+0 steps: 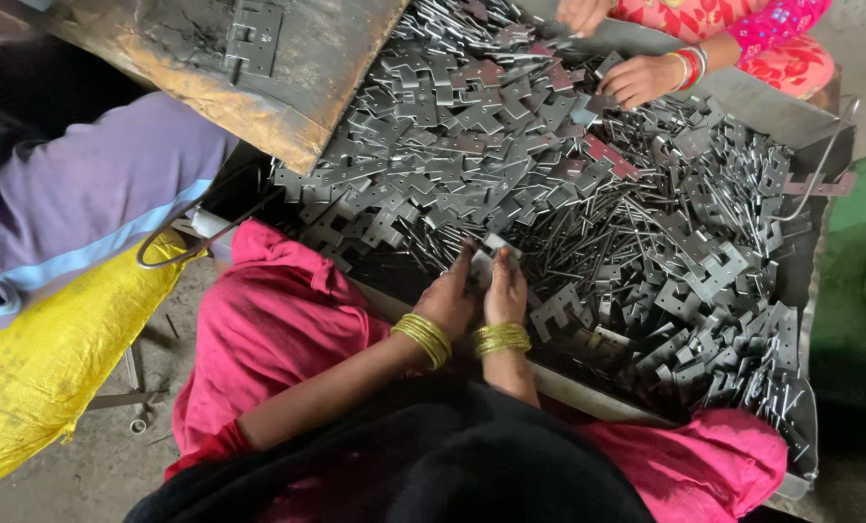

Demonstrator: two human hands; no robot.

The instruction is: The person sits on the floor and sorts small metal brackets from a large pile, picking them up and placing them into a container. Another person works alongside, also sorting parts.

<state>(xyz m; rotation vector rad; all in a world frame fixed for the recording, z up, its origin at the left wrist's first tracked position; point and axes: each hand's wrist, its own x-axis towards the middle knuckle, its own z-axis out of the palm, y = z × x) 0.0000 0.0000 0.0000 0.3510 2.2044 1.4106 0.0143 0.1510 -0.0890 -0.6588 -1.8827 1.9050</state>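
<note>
Both hands are meeting over the near edge of the tray [791, 116]: the left hand [449, 298] and right hand [503, 291] are pinching one small hinge plate [483, 263] between their fingers. A huge heap of hinge plates and pins [549, 165] is lying unsorted beyond them, so I'd judge most of the work remains.

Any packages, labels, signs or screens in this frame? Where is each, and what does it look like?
Yellow woven sack: lower left on the floor, bulging, plain yellow.
No labels, signs or screens visible.
</note>
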